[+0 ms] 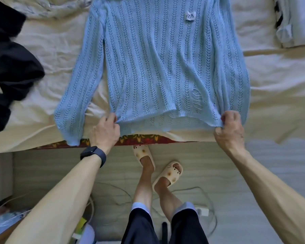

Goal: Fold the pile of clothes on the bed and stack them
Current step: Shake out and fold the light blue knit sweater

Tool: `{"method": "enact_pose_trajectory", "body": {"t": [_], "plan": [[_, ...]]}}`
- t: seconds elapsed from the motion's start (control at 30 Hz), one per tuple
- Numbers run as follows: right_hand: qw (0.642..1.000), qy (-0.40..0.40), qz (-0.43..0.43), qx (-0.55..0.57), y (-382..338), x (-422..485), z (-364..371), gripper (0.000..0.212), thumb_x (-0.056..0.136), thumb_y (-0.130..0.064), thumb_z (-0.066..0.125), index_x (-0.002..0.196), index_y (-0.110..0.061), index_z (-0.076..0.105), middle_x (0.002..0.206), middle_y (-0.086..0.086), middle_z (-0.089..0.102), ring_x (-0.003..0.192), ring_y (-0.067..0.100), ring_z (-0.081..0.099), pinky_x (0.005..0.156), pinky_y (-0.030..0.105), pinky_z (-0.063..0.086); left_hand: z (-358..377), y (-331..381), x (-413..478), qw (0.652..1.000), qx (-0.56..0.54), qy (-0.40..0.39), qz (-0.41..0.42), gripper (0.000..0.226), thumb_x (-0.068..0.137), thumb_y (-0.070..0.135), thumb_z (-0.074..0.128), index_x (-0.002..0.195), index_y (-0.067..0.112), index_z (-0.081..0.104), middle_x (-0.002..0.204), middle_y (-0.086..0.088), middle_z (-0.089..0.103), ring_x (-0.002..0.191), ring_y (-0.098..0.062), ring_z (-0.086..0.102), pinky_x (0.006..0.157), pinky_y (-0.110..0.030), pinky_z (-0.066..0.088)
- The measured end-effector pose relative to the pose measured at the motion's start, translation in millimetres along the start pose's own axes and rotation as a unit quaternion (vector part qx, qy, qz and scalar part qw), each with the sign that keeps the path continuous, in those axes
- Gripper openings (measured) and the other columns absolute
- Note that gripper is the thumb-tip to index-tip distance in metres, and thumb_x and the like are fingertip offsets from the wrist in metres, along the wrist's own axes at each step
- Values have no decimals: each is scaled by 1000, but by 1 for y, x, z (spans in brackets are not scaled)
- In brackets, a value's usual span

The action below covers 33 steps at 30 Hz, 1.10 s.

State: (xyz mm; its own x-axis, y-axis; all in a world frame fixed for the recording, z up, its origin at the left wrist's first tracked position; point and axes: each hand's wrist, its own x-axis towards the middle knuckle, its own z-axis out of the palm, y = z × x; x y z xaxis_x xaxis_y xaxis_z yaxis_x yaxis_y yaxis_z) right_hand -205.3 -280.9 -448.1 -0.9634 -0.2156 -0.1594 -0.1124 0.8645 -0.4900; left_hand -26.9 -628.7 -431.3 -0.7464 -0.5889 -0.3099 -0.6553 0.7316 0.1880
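Light blue knit sweater (pixel 158 59) spread flat on the bed (pixel 42 50), reaching away from the fingers (pixel 112 118). Left hand (pixel 105 131) and right hand (pixel 230 129) each pinch one hem corner, fingers curled on the knit. Black clothes (pixel 11 59) lie left of the left fingers; a folded pale garment (pixel 296 20) lies well beyond the right fingers.

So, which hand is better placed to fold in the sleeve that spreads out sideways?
Probably the left. The left hand grips the sweater hem just beside that sleeve, which reaches the bed edge; the right hand holds the opposite hem corner.
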Motion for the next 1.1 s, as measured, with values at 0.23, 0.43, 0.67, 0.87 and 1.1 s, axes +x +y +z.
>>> {"method": "enact_pose_trajectory", "body": {"t": [0.23,0.43,0.67,0.87,1.1], "plan": [[992,-22,121,-30,40,-29,-31,22,87,1,44,99,-17,38,88,16,47,74,32,40,68,40,32,-13,-51,-39,984,-55,7,-169,15,99,14,43,105,22,54,120,-10,53,76,-34,50,68,-41,40],[971,-94,210,-59,37,-4,-19,22,88,2,45,107,-10,49,106,31,57,93,45,54,80,46,42,-11,-47,-14,967,-67,-49,-240,15,96,10,45,106,20,51,121,-13,50,89,-36,52,79,-44,46],[990,17,43,-131,-15,-34,11,46,76,-16,68,115,-12,44,124,17,43,114,35,42,92,50,40,14,16,-16,988,134,4,71,68,76,13,63,134,17,27,143,-16,34,129,-34,32,106,-49,29],[966,-83,-147,-196,-51,-12,32,47,81,-32,81,121,-13,64,123,16,60,109,40,56,84,47,47,32,64,5,952,203,-13,230,54,86,18,62,135,21,39,134,-5,46,120,-26,44,96,-43,37],[922,-132,-245,-268,-51,22,30,22,97,-23,63,117,-14,63,117,13,59,101,37,54,76,45,44,18,71,18,923,241,56,294,18,87,9,63,103,16,68,88,-2,66,77,-23,61,64,-32,46]]}}
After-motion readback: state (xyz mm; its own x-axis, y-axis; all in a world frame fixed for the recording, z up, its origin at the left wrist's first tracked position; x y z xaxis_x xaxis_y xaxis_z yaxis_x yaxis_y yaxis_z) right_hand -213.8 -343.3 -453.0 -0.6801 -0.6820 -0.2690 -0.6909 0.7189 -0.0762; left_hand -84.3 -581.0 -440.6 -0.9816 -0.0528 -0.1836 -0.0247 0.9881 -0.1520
